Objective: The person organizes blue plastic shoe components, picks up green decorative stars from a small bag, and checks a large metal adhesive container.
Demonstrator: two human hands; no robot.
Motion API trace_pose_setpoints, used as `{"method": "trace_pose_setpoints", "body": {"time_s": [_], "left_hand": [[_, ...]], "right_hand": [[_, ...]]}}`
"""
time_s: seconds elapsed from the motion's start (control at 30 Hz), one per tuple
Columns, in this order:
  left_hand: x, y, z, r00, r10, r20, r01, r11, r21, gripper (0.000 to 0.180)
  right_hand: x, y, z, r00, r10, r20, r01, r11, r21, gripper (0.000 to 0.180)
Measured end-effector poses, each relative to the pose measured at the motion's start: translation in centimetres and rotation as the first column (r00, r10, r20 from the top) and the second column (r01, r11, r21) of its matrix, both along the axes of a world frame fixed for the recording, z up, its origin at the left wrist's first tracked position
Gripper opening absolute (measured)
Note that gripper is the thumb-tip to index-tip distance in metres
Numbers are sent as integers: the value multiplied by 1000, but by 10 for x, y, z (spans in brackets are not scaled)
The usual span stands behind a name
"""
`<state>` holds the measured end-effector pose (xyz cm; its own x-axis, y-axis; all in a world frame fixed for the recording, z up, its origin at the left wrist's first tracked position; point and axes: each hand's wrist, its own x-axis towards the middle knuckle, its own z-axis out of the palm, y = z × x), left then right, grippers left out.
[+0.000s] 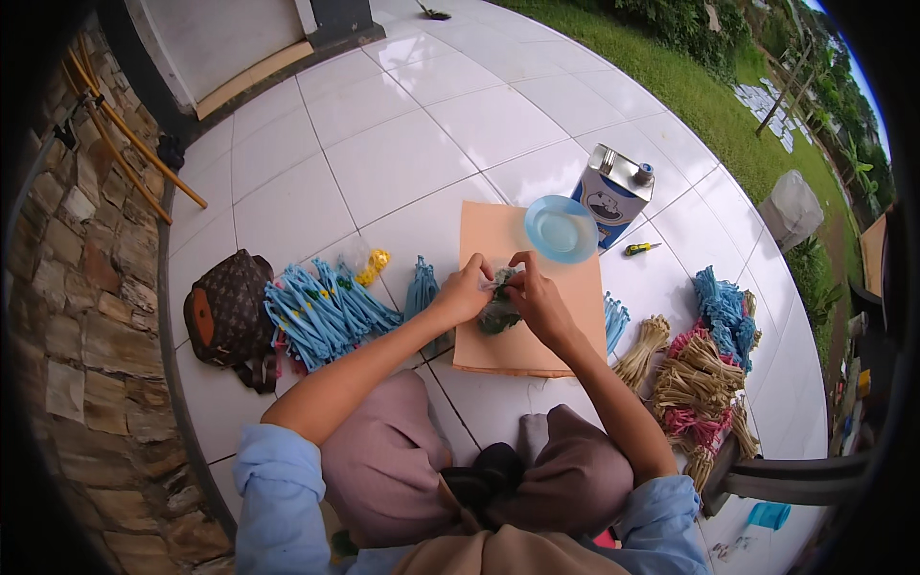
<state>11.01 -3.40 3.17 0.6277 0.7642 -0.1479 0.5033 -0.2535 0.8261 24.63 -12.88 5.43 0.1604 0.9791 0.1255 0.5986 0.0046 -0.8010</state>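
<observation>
Over a peach-coloured board (565,331) lying in front of my knees, both hands meet at a small clear plastic bag (499,314) with dark green contents that I cannot make out. My left hand (464,290) pinches the bag's upper edge from the left. From the right, my right hand (540,299) pinches the same edge, its fingertips close to the left ones. The bag hangs below the fingers, its lower part just above or on the board; I cannot tell which. A translucent blue bowl (560,230) sits at the board's far right corner.
A tin can (613,196) and a yellow-and-black screwdriver (641,249) are beyond the board. Blue knotted cord bundles (331,311), a yellow-filled plastic bag (376,266) and a brown backpack (226,311) lie left. Beige bundles (698,383) and blue ones (725,311) are piled right.
</observation>
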Motion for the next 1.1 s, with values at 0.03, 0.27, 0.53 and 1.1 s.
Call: {"method": "trace_pose_setpoints", "body": {"time_s": [0.03,0.27,0.53,1.1], "left_hand": [[0,3,3,999,-52,16,50,995,86,28],[9,6,30,990,-113,-79,126,975,185,25],[24,-13,78,939,-227,259,96,895,437,24],[76,-45,24,882,-445,-152,424,612,668,12]], "right_hand": [[-1,0,4,1000,4,6,-4,1000,5,41],[13,2,1,889,-208,-409,288,946,145,35],[28,-13,29,569,-65,-820,388,900,199,35],[66,-55,25,867,-443,-227,460,887,26,40]]}}
